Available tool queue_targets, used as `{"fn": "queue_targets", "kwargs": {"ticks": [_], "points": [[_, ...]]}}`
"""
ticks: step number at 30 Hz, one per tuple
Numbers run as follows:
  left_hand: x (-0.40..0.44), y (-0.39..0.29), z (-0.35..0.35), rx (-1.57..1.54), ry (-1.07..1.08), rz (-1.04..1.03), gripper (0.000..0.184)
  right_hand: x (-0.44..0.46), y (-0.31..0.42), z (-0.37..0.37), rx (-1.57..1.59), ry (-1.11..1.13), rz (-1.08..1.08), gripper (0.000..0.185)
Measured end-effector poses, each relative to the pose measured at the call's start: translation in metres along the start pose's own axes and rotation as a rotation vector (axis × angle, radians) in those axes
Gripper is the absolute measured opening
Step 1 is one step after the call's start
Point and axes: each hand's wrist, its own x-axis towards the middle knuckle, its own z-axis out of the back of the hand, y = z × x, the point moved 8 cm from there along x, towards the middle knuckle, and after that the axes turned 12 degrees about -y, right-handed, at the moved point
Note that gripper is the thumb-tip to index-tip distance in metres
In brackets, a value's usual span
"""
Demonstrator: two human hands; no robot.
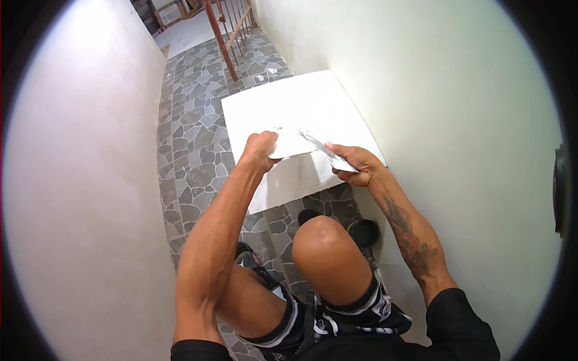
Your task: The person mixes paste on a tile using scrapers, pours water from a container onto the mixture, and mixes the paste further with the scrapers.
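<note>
A large white sheet [282, 99] spans the passage in front of my knees. My right hand [360, 163] is closed on a putty knife [328, 151], its flat blade smeared with white and pointing up and left over the sheet. My left hand [261, 149] makes a fist at the left, by a straight white edge that casts a shadow on the near part of the sheet. What that fist grips blends into the white behind it, and I cannot make it out. Between the two hands, grey-white smears mark the surface.
Plain walls rise on the left [84, 150] and right [457, 120]. The floor [198, 132] is grey stone paving. A rusty metal gate [221, 42] stands beyond the sheet. Beside my knee sits a dark round container [363, 233], close to the right wall.
</note>
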Motion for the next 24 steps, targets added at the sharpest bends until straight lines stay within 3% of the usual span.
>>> {"fn": "queue_targets", "kwargs": {"ticks": [3, 6, 9, 13, 16, 21, 24], "points": [[0.003, -0.004, 0.006, 0.016, -0.008, -0.053, 0.026, -0.007, -0.002, -0.001, 0.031, 0.131, -0.004, 0.031], [0.007, -0.007, 0.01, -0.055, -0.032, -0.086, 0.027, -0.015, -0.002, 0.004, 0.19, -0.001, -0.021, 0.029], [0.024, -0.014, 0.012, -0.122, -0.004, -0.143, 0.028, -0.025, 0.016, 0.021, 0.057, -0.089, 0.16, 0.024], [0.035, -0.038, 0.027, 0.064, -0.217, -0.605, 0.037, -0.083, 0.072, 0.014, -0.841, -0.32, 0.875, 0.02], [0.013, -0.06, 0.023, 0.269, -0.345, -0.905, 0.04, -0.126, 0.081, -0.024, -1.004, -0.355, 1.374, 0.021], [-0.037, -0.074, 0.012, 0.409, -0.379, -1.064, 0.042, -0.134, 0.08, -0.063, -0.968, -0.375, 1.6, 0.016], [-0.031, -0.073, 0.014, 0.375, -0.379, -0.996, 0.042, -0.14, 0.051, -0.085, -1.234, -0.32, 1.659, 0.006]]}}
